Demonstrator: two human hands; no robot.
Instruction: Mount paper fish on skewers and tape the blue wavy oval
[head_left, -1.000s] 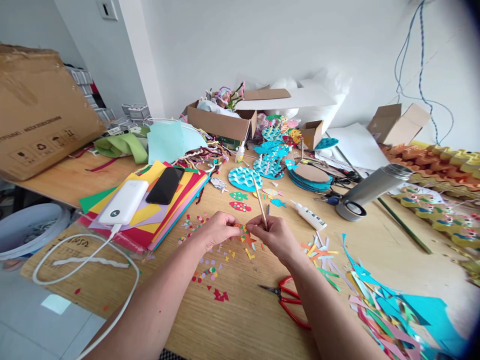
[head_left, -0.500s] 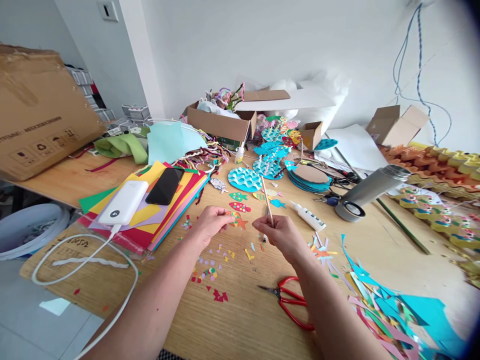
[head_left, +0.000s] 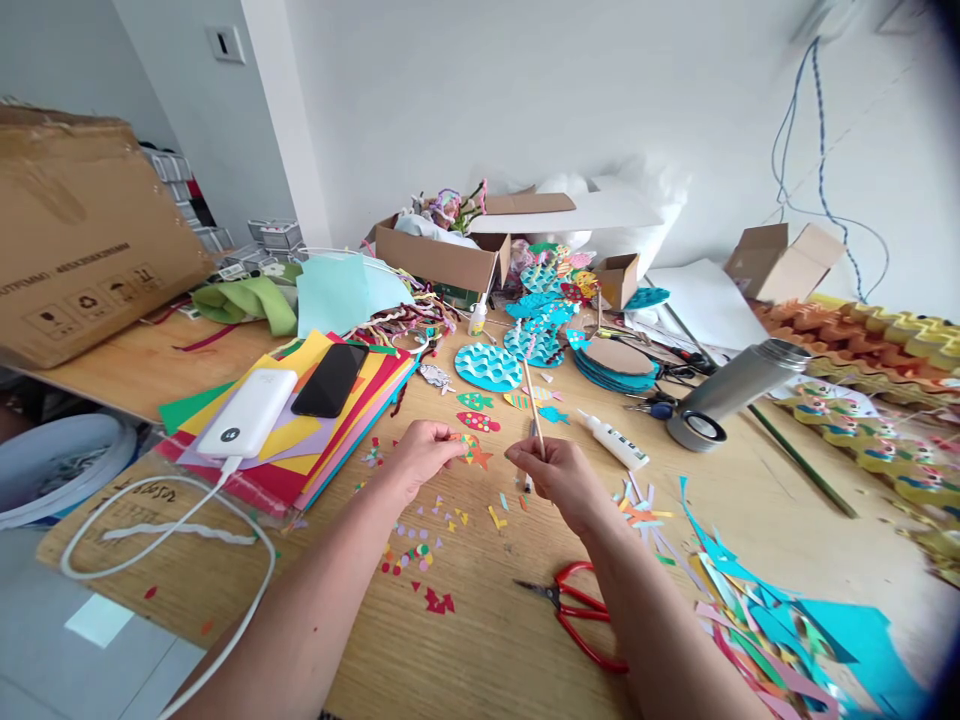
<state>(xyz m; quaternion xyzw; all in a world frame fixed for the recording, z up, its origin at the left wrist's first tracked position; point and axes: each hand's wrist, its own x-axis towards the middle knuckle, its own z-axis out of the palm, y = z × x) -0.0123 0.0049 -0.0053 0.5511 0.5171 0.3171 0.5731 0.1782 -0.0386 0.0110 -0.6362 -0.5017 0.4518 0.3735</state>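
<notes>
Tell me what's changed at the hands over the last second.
The right hand has moved away to the right from the orange-tailed paper fish, opening a gap between the two hands. The left hand has shifted slightly left with the fish. Unchanged: the left hand holds the fish, the right holds the thin stick, and the scissors lie on the table.
</notes>
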